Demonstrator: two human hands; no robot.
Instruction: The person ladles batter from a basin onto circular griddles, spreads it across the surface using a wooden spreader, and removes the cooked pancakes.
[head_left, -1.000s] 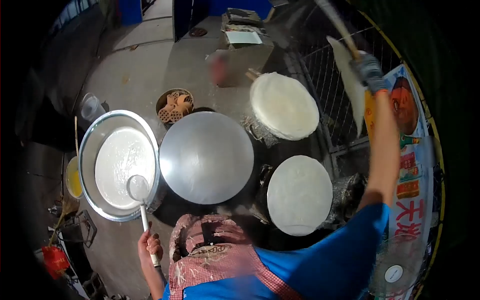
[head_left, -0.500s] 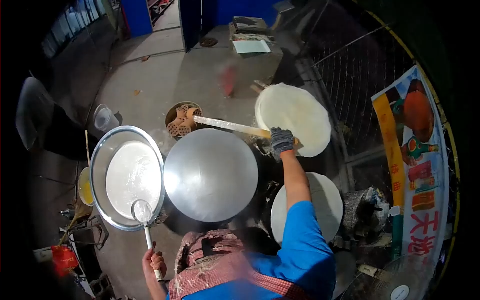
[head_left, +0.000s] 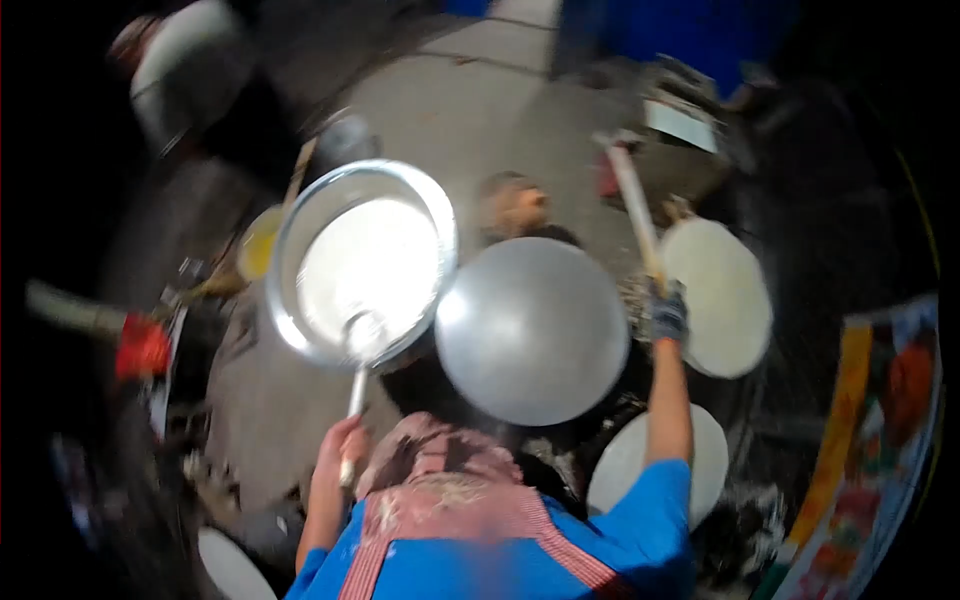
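Note:
My bare left hand (head_left: 346, 440) is closed round the pale handle of a ladle (head_left: 357, 395). The ladle's bowl rests in white batter (head_left: 375, 255), inside a big metal basin (head_left: 283, 310). In a grey glove, my right hand (head_left: 668, 312) grips a long flat wooden scraper (head_left: 638, 205), which points away from me. Between my arms lies a round grey griddle (head_left: 533, 335) with a bare surface. Just right of the gloved hand is a pale round sheet, like a thin pancake (head_left: 718, 300). A second pale disc (head_left: 625, 462) sits partly behind my right forearm.
Behind the griddle, a container with brownish pieces (head_left: 520, 205) is blurred. Left of the basin stands a tub with yellow contents (head_left: 260, 243). A person in a light top (head_left: 195, 70) bends at the upper left. A printed banner (head_left: 860, 440) hangs at right.
The view has swung, shifting the basin and griddle rightward. The scraper has turned from lying leftward behind the griddle to pointing away from me. The ladle stays in the batter.

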